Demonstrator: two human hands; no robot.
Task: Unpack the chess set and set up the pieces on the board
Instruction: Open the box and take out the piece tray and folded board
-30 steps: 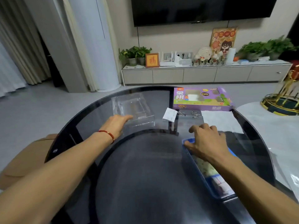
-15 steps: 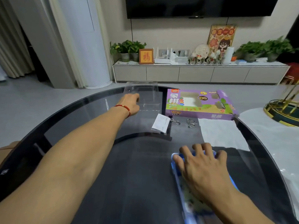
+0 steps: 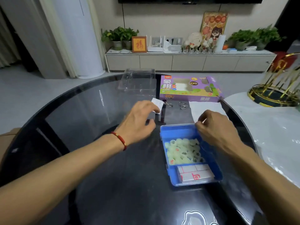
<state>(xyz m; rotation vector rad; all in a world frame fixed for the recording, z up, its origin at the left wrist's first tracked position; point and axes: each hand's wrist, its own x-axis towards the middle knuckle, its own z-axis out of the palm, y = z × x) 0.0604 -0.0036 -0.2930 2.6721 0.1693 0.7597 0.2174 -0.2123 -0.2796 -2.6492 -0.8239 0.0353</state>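
On the dark glass table [image 3: 90,159], a blue tray [image 3: 178,132] serves as the landmark for everything else. Pale round chess pieces [image 3: 183,151] with red and dark marks fill the tray's larger far compartment, and a folded white sheet with red lines [image 3: 194,175], probably the board, lies in its narrow near compartment. The right hand [image 3: 217,132] sits at the tray's far right corner, fingertips bent and pinched at the rim; whether they grasp the rim itself or a clear cover cannot be told. The left hand [image 3: 139,122] hovers just left of the tray's far left corner, fingers loosely curled and grasping nothing, a red cord bracelet [image 3: 120,140] on its wrist. Beyond the tray lie a small white paper slip [image 3: 158,103], two metal wire puzzles [image 3: 177,105] and a white sheet [image 3: 206,109]. Farther back from the tray sits a purple game box [image 3: 190,90], and to that box's left a clear plastic lid [image 3: 138,80] rests near the table's far edge.
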